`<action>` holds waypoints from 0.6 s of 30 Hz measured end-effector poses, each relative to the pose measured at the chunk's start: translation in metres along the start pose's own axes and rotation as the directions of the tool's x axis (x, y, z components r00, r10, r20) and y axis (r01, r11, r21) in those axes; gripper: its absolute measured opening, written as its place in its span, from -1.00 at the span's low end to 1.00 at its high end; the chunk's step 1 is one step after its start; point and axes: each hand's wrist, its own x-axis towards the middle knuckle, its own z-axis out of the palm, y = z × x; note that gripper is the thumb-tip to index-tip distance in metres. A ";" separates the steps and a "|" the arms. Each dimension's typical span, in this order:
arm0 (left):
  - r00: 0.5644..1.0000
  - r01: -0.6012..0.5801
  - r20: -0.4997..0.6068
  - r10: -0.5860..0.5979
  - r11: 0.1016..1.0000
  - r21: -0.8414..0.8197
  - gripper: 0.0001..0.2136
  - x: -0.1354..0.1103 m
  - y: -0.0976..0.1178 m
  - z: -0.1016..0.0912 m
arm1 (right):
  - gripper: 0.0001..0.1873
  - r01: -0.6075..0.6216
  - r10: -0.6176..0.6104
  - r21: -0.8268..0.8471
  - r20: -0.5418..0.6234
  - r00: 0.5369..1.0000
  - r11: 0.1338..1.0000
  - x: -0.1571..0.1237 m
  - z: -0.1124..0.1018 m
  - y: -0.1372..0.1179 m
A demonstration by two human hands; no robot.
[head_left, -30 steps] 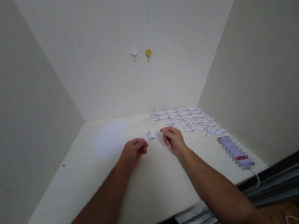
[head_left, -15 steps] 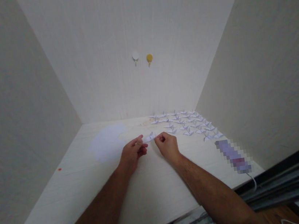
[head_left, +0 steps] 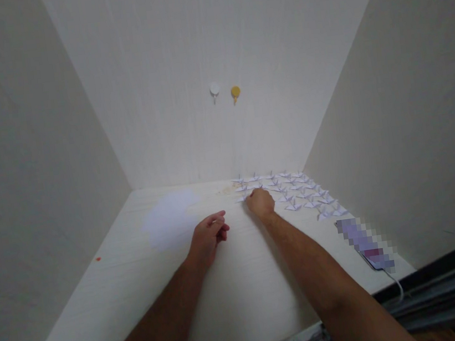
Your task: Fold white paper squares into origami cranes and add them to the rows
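A small white folded paper crane (head_left: 240, 200) shows just left of my right hand (head_left: 260, 204), whose fingers are pinched shut on it. My knuckles hide most of the crane. It is close to the near left side of a group of similar paper cranes (head_left: 292, 206), laid out in rough rows. Lower and to the left, my left hand (head_left: 210, 235) is above the table with nothing in it. Its fingers are loosely bent and somewhat apart.
A pile of white paper (head_left: 170, 220) lies on the pale table (head_left: 236, 298) at left. A phone-like device (head_left: 367, 247), partly blurred, has a cable at the right edge. A small orange bit (head_left: 98, 259) is far left. Walls enclose three sides; two hooks (head_left: 235, 91) hang behind.
The crane, held between both hands before, has gone with my right hand away from me toward the crane group. My left hand has let go of it. The view has shifted slightly.
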 end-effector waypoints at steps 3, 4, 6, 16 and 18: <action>1.000 -0.010 -0.013 0.010 1.000 0.014 -0.54 0.000 -0.001 0.000 | -0.73 -0.019 0.019 -0.027 0.010 1.000 0.999 0.003 0.003 0.001; 1.000 -0.013 -0.016 0.013 1.000 0.021 -0.55 0.000 -0.001 0.001 | -0.73 -0.022 0.022 -0.031 0.013 1.000 0.999 0.004 0.003 0.001; 1.000 -0.019 -0.019 0.020 0.999 0.032 -0.57 0.000 -0.001 0.001 | -0.73 -0.022 0.023 -0.036 0.013 1.000 0.999 0.006 0.002 0.002; 1.000 -0.013 -0.015 0.013 0.999 0.035 -0.58 0.001 -0.001 0.000 | -0.74 -0.017 0.019 -0.052 0.031 0.999 0.998 0.012 -0.001 0.002; 1.000 -0.013 -0.016 0.013 0.999 0.033 -0.58 0.000 -0.001 0.000 | -0.74 -0.018 0.020 -0.051 0.034 0.999 0.999 0.012 -0.001 0.002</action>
